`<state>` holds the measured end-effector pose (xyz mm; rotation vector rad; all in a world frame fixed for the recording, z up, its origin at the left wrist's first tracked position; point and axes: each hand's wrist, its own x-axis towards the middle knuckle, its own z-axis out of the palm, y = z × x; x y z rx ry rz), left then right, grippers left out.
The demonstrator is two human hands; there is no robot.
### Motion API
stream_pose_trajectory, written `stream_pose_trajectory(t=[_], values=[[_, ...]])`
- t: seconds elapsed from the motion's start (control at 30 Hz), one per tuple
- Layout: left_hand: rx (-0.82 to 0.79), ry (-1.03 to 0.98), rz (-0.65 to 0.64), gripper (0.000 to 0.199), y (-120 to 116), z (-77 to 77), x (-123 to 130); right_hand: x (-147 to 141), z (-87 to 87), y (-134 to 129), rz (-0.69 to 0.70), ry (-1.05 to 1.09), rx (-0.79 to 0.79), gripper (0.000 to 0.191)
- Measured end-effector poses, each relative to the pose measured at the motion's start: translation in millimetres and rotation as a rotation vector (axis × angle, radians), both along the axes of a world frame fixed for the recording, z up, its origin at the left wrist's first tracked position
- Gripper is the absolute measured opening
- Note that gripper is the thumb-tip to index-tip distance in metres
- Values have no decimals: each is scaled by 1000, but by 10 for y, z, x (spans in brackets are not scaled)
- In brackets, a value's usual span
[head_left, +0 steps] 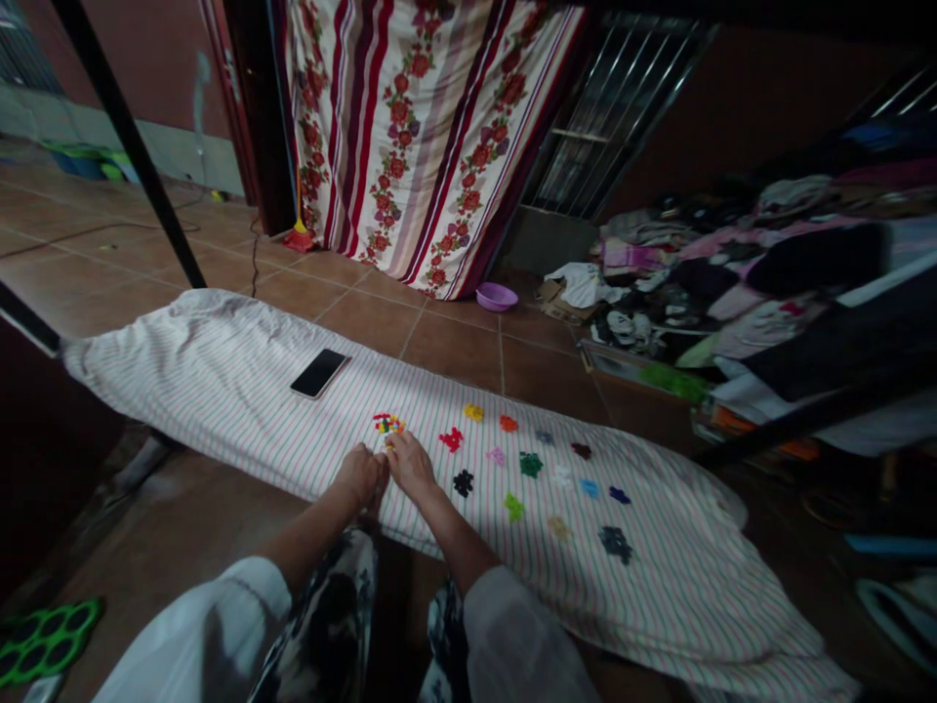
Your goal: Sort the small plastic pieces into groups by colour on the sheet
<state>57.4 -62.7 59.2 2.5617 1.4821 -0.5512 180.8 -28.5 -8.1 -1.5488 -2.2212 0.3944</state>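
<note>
My left hand (360,473) and my right hand (408,463) meet near the front edge of the striped cloth (241,391). Both have their fingers curled together, and whatever lies between them is too small to make out. Just beyond the fingertips is a cluster of red, yellow and green pieces (387,423). To the right, small pieces lie sorted by colour: a red pile (451,440), a black pile (463,482), a yellow pile (473,413), a dark green pile (531,465), a lime pile (513,507), a dark grey pile (616,544) and several others.
A phone (320,374) lies on the cloth at the left. Past the cloth, a purple basin (497,297) sits on the tiled floor before a floral curtain (417,137). Heaped clothes (680,254) fill the right side. Dark poles (128,137) rise near the cloth's ends.
</note>
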Motion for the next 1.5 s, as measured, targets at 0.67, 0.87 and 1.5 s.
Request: stream_pose_trajectory(t=[0.67,0.87,1.5], values=[[5,1,5,27,11,-53,4,203,-65,33,-47,337,48,28],[14,6,14,27,1,-29,11,494,76,215,-214,428,84,23],[-12,26,55,32,-11,10,35,1664,86,734,-696,222,-37,35]])
